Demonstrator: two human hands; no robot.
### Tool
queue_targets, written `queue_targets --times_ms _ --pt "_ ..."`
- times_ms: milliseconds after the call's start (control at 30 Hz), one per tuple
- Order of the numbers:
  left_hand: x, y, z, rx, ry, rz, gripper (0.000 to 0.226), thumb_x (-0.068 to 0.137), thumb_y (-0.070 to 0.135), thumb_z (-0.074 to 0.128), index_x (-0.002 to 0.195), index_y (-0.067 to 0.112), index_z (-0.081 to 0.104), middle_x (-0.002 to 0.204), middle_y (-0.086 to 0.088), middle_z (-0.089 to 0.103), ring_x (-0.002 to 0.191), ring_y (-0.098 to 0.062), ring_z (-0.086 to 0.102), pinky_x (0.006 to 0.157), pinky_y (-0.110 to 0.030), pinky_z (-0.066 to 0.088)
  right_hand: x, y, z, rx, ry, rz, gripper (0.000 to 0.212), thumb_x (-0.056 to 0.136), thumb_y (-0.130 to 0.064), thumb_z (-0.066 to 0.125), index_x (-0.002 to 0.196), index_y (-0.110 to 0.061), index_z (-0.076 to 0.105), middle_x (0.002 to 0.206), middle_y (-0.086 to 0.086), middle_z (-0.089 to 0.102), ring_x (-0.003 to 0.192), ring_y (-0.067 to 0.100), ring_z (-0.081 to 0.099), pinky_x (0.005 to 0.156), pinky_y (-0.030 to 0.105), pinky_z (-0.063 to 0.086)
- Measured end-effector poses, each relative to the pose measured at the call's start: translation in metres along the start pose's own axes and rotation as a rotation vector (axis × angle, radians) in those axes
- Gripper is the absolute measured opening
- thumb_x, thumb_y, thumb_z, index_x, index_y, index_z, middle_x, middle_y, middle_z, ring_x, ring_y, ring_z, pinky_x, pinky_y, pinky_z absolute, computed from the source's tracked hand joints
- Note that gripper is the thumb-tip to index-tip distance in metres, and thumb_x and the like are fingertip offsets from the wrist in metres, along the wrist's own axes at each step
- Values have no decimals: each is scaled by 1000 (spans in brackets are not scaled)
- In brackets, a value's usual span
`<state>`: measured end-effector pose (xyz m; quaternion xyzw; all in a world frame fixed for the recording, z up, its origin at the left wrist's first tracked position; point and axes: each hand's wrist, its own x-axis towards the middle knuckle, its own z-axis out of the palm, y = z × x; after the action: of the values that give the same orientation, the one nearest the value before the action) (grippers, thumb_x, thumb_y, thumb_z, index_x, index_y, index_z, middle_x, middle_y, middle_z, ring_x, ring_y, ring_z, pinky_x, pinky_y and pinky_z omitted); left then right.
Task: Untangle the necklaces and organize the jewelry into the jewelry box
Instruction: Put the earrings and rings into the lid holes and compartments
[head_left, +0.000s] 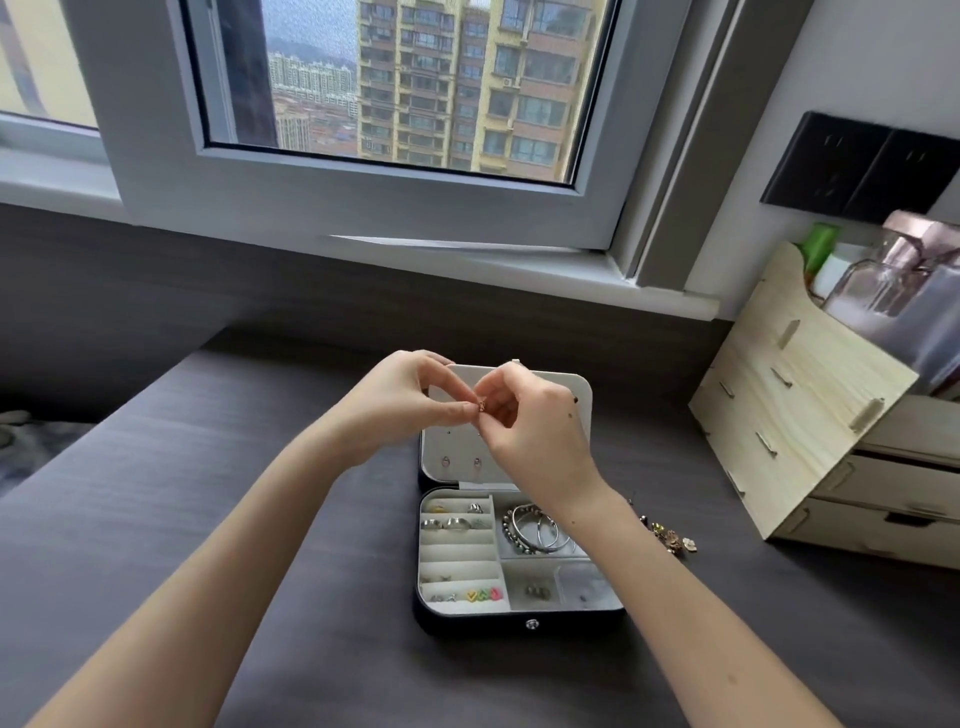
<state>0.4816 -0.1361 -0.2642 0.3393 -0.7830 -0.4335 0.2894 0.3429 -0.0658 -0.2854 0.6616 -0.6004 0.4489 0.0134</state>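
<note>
Both hands were raised together above the open jewelry box, in front of its upright white-lined lid. The left hand and the right hand met at the fingertips, thumb and forefinger of each curled in and pinching one small gold-coloured piece, too tiny to say whether it was a clasp, a stud or a charm. The other fingers of both hands were bent loosely away from it. The box, dark outside and pale inside, sat on the dark table directly below the wrists. Its left ring rolls held several silver rings near the top and a row of coloured heart studs at the bottom. The upper right compartment held silver bangles, partly hidden by the right forearm, and a lower one held a few small dark earrings. Two drop earrings hung on the lid's lining. A little heap of loose jewelry lay on the table just right of the box, apart from it. A pale wooden drawer organiser stood further right, under black wall sockets, and a window ran along the back.
</note>
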Motion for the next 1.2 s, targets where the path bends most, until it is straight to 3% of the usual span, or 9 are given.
queue_targets --times_ms 167,333,433,533,700,900,1067,1200 --pt "0 2 4 37 20 40 1 77 20 75 77 20 74 112 2 57 94 -8 56 77 -28 49 5 3 0 -76 -14 -22 4 79 -7 67 80 -8 63 68 -1 63 67 15 61 66 38 54" --pt "2 -1 2 62 46 75 4 80 17 72 76 18 73 101 3 62 77 1 54 66 -17 40 5 0 -6 1 -2 -60 3 77 -7 73 80 -7 71 71 0 69 65 11 64 64 31 53" --pt "1 0 1 75 20 82 5 82 19 71 77 18 72 91 9 62 68 11 54 58 -6 38 4 2 -11 -24 14 -154 5 75 -7 75 79 -8 74 72 1 71 64 13 65 62 34 53" --pt "0 2 1 110 -15 67 7 82 22 71 78 17 72 82 11 59 61 14 51 53 -5 36 3 6 -12 -62 -9 -200 10 75 -15 72 79 -6 73 73 2 71 67 15 65 63 36 54" --pt "-3 6 -5 179 -132 32 7 85 24 68 78 21 70 90 13 53 82 0 50 65 -13 35 1 11 -15 -57 -145 -264 14 81 -17 67 81 -3 64 77 2 63 73 12 52 67 23 43" --pt "-6 10 -7 155 -187 7 9 82 19 71 73 21 69 98 5 54 89 -6 51 74 -20 40 3 10 -23 -48 -255 -401 21 86 -22 61 80 -2 63 77 0 59 74 8 48 73 15 40" --pt "-5 10 -5 122 -197 -24 9 82 18 71 73 19 69 94 5 55 86 -6 51 73 -21 39 10 12 -27 19 -375 -358 10 82 -12 65 78 -3 63 75 -6 55 72 1 47 70 15 40" --pt "-6 12 -4 82 -188 -40 9 84 19 69 75 17 69 96 -2 62 88 -8 54 77 -21 42 12 10 -32 107 -437 -256 8 81 -11 67 80 -4 63 77 2 61 73 15 54 70 32 46"
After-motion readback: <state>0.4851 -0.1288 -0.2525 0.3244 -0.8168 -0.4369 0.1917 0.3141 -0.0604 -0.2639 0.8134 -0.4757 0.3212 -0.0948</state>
